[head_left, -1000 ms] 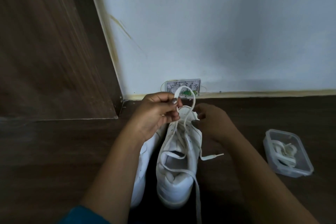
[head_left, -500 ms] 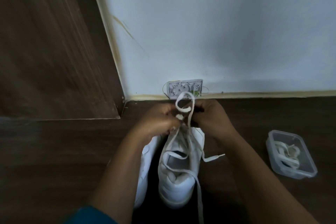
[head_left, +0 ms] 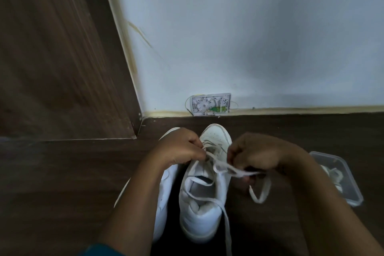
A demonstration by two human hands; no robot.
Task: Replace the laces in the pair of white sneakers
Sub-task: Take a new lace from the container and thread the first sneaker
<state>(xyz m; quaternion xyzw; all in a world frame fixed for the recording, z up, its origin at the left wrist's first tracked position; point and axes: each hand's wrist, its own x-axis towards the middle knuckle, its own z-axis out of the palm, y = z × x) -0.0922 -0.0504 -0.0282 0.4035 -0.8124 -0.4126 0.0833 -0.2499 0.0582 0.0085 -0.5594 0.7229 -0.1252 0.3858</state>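
Two white sneakers stand side by side on the dark floor, toes toward the wall. The right sneaker (head_left: 204, 203) carries a white lace (head_left: 232, 169) across its eyelets. My left hand (head_left: 179, 148) pinches the lace over the shoe's tongue. My right hand (head_left: 255, 156) grips the lace's other strand, pulled out to the right, with a loop hanging below it. Another lace end trails off the heel toward the bottom edge. The left sneaker (head_left: 166, 193) is mostly hidden by my left forearm.
A clear plastic container (head_left: 340, 176) with more white laces sits on the floor at the right, partly behind my right arm. A white wall with an open socket plate (head_left: 211, 103) is just beyond the toes. A wooden door or panel (head_left: 52, 58) fills the left.
Both hands dropped from above the toe to the middle of the shoe. The raised loop is gone; my right hand has drawn the lace out to the right.
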